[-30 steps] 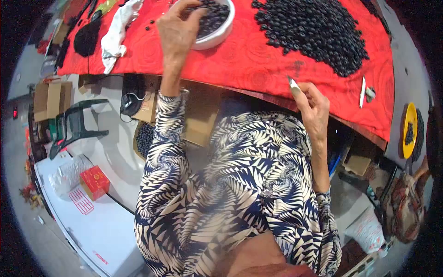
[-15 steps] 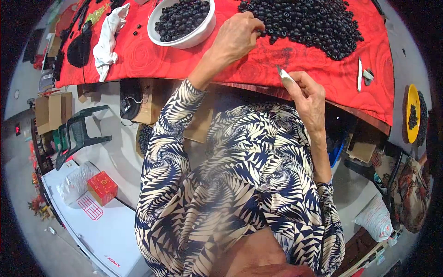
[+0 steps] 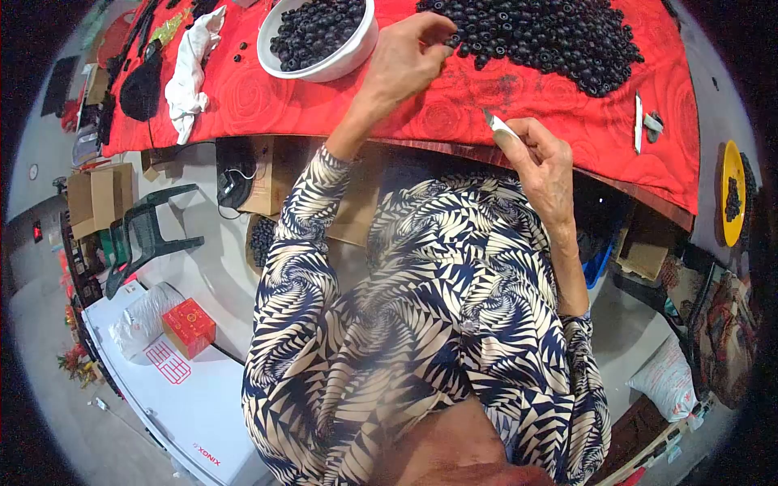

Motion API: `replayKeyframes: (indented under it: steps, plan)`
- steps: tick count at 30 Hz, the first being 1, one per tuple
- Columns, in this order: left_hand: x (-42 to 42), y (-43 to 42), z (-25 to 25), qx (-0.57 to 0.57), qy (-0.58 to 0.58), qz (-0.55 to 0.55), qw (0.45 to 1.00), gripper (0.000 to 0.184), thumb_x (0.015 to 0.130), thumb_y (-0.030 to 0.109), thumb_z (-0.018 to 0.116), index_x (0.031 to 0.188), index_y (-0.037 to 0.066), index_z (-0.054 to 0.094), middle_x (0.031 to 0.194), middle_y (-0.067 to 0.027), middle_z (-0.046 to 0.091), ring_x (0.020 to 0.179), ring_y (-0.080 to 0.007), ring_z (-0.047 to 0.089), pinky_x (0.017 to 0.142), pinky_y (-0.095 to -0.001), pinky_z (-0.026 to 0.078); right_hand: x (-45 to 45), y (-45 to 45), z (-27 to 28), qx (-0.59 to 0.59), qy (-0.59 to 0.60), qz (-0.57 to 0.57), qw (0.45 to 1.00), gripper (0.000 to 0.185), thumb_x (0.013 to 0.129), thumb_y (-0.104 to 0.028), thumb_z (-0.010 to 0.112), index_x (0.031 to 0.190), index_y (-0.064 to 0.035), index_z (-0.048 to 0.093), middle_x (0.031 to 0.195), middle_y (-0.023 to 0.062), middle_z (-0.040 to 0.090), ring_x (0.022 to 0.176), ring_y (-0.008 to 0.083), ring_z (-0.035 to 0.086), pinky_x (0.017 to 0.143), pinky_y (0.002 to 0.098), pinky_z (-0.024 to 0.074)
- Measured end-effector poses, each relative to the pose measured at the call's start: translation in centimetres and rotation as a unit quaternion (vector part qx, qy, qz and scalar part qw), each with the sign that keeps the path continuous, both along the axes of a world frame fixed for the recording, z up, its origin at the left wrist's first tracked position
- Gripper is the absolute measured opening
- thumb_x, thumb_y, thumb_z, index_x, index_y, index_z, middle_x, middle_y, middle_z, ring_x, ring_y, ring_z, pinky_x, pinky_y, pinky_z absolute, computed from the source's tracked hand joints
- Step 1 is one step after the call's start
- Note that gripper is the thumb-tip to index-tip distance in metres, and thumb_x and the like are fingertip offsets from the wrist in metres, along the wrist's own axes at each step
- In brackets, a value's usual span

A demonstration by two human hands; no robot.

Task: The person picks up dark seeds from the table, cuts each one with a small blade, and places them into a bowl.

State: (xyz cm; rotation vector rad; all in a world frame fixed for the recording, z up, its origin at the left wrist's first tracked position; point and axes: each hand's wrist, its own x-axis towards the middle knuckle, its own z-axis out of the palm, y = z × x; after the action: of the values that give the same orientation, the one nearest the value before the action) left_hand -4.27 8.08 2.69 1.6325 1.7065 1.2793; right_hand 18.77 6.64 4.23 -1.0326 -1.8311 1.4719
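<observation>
My left hand (image 3: pixel 405 61) is at the near left edge of a pile of small round black pieces (image 3: pixel 551 44), many with a ring-like hole. Its thumb and fingers are curved and apart, close to the edge pieces, and I see nothing held between them. My right hand (image 3: pixel 541 166) is closed around a small knife (image 3: pixel 504 128) with a white handle, its short blade pointing up and left over the table's front edge. A white bowl (image 3: pixel 356 57) full of the same black pieces (image 3: pixel 318 32) stands left of my left hand.
A red cloth (image 3: pixel 267 109) covers the table. On it lie a white crumpled cloth (image 3: pixel 188 89), a black item (image 3: pixel 143 91) and a white strip (image 3: pixel 638 121). A yellow dish (image 3: pixel 732 219) stands at far right. Below left are a dark chair (image 3: pixel 146 231) and a red box (image 3: pixel 190 327).
My left hand has drawn slightly left and down from the pile, and its fingers have spread apart. My right hand keeps the knife in nearly the same place. The whole view has shifted slightly.
</observation>
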Motion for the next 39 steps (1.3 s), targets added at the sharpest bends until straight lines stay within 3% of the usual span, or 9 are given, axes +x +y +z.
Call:
replayKeyframes:
  steps: [2, 5, 9, 16, 30, 39]
  plan:
    - [0.0, -1.0, 0.9, -0.043, -0.244, -0.035, 0.968, 0.029, 0.079, 0.003, 0.064, 0.107, 0.001, 0.061, 0.088, -0.0061, 0.062, 0.079, -0.0120, 0.064, 0.073, -0.0226, 0.052, -0.1, 0.0, 0.1, 0.001, -0.005, -0.001, 1.000, 0.018, 0.082, -0.016, 0.064, 0.084, 0.0014, 0.063, 0.066, 0.0003, 0.058, 0.062, 0.0059, 0.050, 0.055, 0.0232, 0.0391]
    - [0.1, -2.6, 0.8, -0.030, -0.359, -0.045, 0.932, 0.031, 0.082, 0.002, 0.060, 0.113, -0.001, 0.058, 0.097, -0.0088, 0.061, 0.082, -0.0171, 0.063, 0.074, -0.0264, 0.053, -0.2, 0.0, -0.3, -0.002, 0.005, 0.003, 1.000, 0.018, 0.082, -0.016, 0.064, 0.085, 0.0016, 0.063, 0.068, 0.0010, 0.058, 0.064, 0.0064, 0.051, 0.057, 0.0232, 0.0401]
    - [0.2, -4.0, 0.5, -0.002, -0.440, -0.083, 0.894, 0.029, 0.084, 0.003, 0.059, 0.112, -0.005, 0.057, 0.097, -0.0110, 0.062, 0.086, -0.0174, 0.063, 0.081, -0.0271, 0.051, -0.4, -0.3, -0.3, -0.012, 0.004, 0.002, 1.000, 0.018, 0.082, -0.015, 0.064, 0.087, 0.0022, 0.063, 0.071, 0.0020, 0.060, 0.065, 0.0068, 0.052, 0.059, 0.0232, 0.0415]
    - [0.7, -5.1, 0.3, 0.028, -0.505, -0.085, 0.859, 0.026, 0.086, 0.006, 0.059, 0.110, -0.003, 0.059, 0.098, -0.0134, 0.064, 0.083, -0.0148, 0.062, 0.077, -0.0246, 0.050, -0.8, -0.4, -0.2, -0.015, -0.026, 0.005, 1.000, 0.019, 0.083, -0.014, 0.064, 0.090, 0.0029, 0.062, 0.074, 0.0030, 0.061, 0.068, 0.0073, 0.054, 0.061, 0.0241, 0.0435]
    - [2.1, -5.8, -0.2, 0.044, -0.477, -0.077, 0.875, 0.025, 0.087, 0.006, 0.057, 0.110, -0.004, 0.059, 0.096, -0.0145, 0.065, 0.081, -0.0160, 0.063, 0.074, -0.0247, 0.052, -1.5, -0.1, 2.2, 0.008, -0.032, 0.000, 0.999, 0.018, 0.083, -0.014, 0.064, 0.090, 0.0029, 0.063, 0.074, -0.0003, 0.059, 0.066, 0.0053, 0.051, 0.057, 0.0210, 0.0408]
    - [3.3, -6.1, -1.2, 0.053, -0.543, -0.090, 0.833, 0.024, 0.082, 0.002, 0.061, 0.105, -0.002, 0.059, 0.097, -0.0140, 0.065, 0.084, -0.0164, 0.063, 0.076, -0.0266, 0.051, -2.0, 0.5, 2.0, 0.100, -0.005, 0.000, 0.995, 0.019, 0.081, -0.016, 0.067, 0.088, 0.0013, 0.064, 0.067, 0.0013, 0.059, 0.058, 0.0056, 0.050, 0.051, 0.0224, 0.0402]
